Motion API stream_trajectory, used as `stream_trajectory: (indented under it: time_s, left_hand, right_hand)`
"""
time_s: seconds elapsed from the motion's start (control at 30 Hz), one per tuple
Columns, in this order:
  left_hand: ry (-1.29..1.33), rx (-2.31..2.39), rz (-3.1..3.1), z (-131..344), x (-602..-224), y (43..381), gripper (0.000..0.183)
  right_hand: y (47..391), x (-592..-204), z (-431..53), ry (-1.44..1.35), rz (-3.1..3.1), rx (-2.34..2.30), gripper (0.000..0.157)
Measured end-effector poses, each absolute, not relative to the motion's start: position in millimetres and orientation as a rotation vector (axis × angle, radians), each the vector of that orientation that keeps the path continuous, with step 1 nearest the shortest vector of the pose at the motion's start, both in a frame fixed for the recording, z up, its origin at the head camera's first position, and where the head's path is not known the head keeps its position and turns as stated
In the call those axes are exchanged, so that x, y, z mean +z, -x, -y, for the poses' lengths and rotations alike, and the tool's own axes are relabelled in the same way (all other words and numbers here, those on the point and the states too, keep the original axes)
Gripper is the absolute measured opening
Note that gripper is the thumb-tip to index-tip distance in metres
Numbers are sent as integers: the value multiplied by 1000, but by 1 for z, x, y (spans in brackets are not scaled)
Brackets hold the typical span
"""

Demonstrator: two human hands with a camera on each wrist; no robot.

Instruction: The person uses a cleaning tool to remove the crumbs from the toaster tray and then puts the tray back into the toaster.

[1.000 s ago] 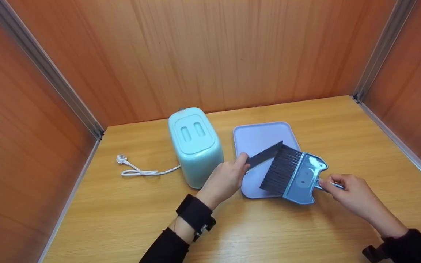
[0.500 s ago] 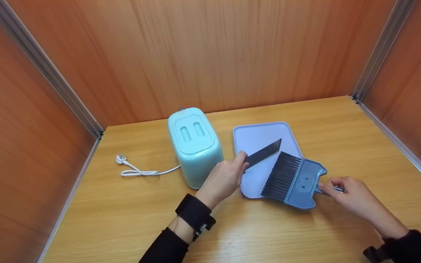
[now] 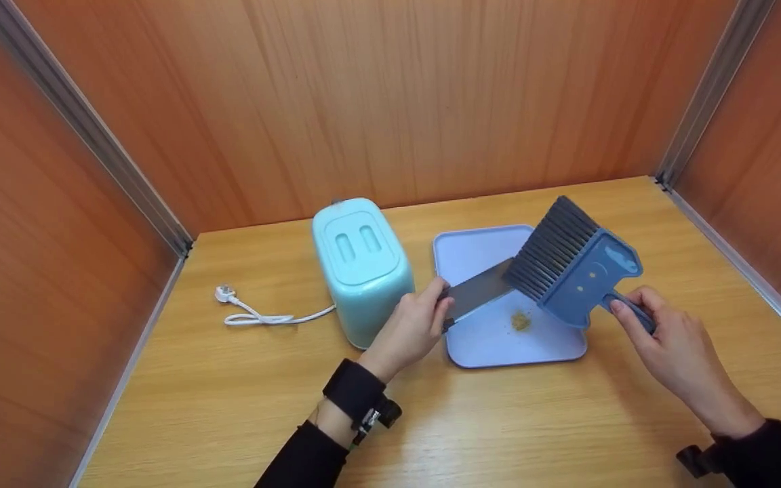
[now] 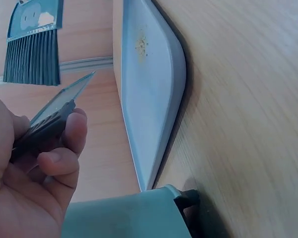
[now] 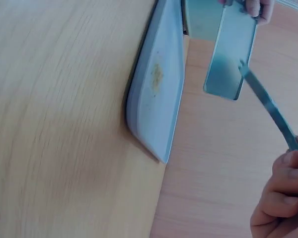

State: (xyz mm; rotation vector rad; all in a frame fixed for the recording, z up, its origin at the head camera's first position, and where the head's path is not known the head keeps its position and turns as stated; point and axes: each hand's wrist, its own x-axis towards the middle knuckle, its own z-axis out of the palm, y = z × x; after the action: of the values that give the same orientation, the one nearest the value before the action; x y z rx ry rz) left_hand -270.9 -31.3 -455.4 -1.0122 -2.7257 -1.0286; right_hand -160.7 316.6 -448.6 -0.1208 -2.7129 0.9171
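Observation:
In the head view my left hand [image 3: 409, 332] grips the dark end of a toaster crumb tray [image 3: 478, 291], a thin grey metal strip with low raised edges. It is held tilted above a lilac serving tray [image 3: 465, 349]. My right hand [image 3: 675, 349] holds a blue hand brush [image 3: 584, 278] by its handle, thumb on top. Its dark bristles [image 3: 553, 244] point up and left, overlapping the crumb tray's far end. A small heap of tan crumbs [image 3: 521, 321] lies on the serving tray, also visible in both wrist views.
A mint-green toaster [image 3: 363, 271] stands left of the serving tray, close to my left hand. Its white cord [image 3: 275, 320] and plug [image 3: 225, 294] lie further left on the wooden table [image 3: 228, 407]. Wood-patterned panels [image 3: 390, 102] enclose the back and both sides.
The brush has risen and turned, its bristles now up at the crumb tray's end. The crumb tray has tipped to show more of its face. Crumbs show where the brush blocked the view.

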Motion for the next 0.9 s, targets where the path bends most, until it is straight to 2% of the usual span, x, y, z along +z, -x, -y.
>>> stream_trajectory:
  time_s: [0.57, 0.9]
  left_hand:
    - [981, -1140, 2767, 30, -452, 271, 14]
    - [999, -1067, 2750, 30, -453, 272, 13]
  right_hand:
    - [166, -463, -315, -88, 2590, 565, 12]
    - [162, -460, -317, -92, 2638, 563, 12]
